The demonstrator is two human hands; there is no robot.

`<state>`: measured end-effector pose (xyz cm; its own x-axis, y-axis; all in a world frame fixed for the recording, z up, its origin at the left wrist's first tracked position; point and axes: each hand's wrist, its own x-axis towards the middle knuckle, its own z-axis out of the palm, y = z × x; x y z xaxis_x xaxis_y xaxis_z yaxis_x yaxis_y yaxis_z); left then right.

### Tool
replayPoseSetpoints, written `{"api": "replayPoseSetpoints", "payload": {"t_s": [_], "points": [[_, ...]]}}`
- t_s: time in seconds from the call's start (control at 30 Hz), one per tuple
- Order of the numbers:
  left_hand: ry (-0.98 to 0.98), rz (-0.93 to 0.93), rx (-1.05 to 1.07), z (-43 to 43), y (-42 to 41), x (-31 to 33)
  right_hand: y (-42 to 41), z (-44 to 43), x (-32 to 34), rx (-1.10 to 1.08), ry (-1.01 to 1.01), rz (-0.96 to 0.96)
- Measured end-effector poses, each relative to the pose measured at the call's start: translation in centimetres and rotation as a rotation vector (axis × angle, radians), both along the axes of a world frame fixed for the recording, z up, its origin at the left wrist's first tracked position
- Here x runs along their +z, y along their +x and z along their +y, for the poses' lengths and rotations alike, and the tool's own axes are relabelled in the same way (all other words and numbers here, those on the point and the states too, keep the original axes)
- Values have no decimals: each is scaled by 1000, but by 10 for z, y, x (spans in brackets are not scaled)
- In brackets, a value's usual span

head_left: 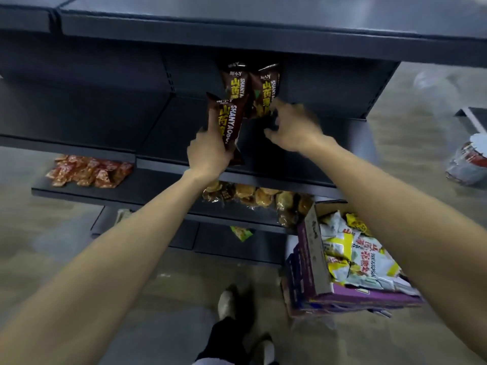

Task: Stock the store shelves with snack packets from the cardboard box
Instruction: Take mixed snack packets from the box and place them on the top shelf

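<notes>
- Cardboard box (315, 256), purple-printed outside and plain brown inside, stands on the floor at the right. It is heaped with glossy white and yellow snack packets (365, 255).
- Lower shelves carry lumpy golden packets (257, 196) and flat red packets (89, 171).
- Left hand (208, 154) grips a crinkly brown packet (228, 119) by its lower end, tilted over the dark metal shelf (171, 122).
- Right hand (295, 127) has its fingers curled at the foot of two standing brown packets (266, 88). Blur hides whether they pinch one.

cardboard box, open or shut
Open. The cardboard box is uncovered on top, and white and yellow snack packets show inside.
</notes>
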<state>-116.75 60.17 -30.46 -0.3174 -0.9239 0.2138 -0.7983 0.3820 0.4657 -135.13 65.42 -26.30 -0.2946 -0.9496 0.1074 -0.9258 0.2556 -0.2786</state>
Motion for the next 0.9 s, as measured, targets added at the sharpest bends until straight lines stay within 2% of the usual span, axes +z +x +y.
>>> {"api": "replayPoseSetpoints", "payload": {"t_s": [0.13,0.3,0.57,0.9], "points": [[60,19,31,-35,-25,-12,-13,-36,-15,7,-3,-17],[72,113,2,-88,-58,-29,-28,-84,-30,-43,-2,67],[-41,181,-25,-162,-95,-58,-49,-138,-46,-118,19,99],[-19,123,-2,-172,-118,-91,-73,-148,-56,-161,20,131]]}}
